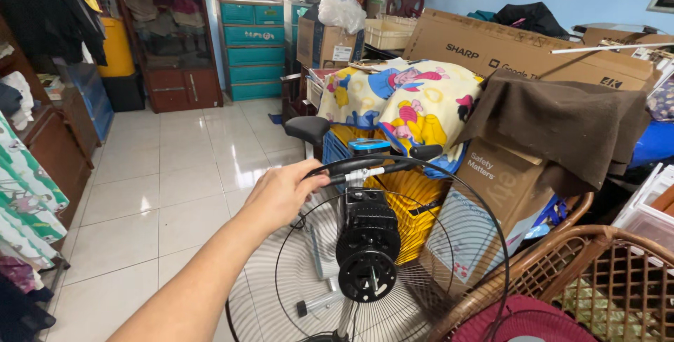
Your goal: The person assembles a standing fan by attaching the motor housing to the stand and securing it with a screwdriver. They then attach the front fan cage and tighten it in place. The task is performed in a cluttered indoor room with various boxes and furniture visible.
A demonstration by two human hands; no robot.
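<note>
Fan guard (393, 265), a round black wire grille with a black motor housing (368, 244) at its centre, stands low in the middle of the view, in front of a stack of yellow crates (414, 201). Its top rim (365, 167) is thick and dark, and the left hand (281, 194) is closed around this rim on the left side, with the fingers curled over it and the arm stretched forward. The right hand is not in view.

As I judge it, the step in hand is to get a firm hold on the grille at the top. A next move would call for care, because the wire ring is wide and light and it could tilt or catch on the rattan chair (562, 272) just beside it on the right.

About containers: the yellow crates are stacked behind the fan, and what is inside them I cannot tell. A cardboard box (502, 180) leans beside them under a brown cloth (562, 124). A colourful cartoon blanket (404, 100) lies over the pile. A teal plastic drawer chest (253, 47) stands far behind on the white tiled floor (175, 187), its drawers shut.
</note>
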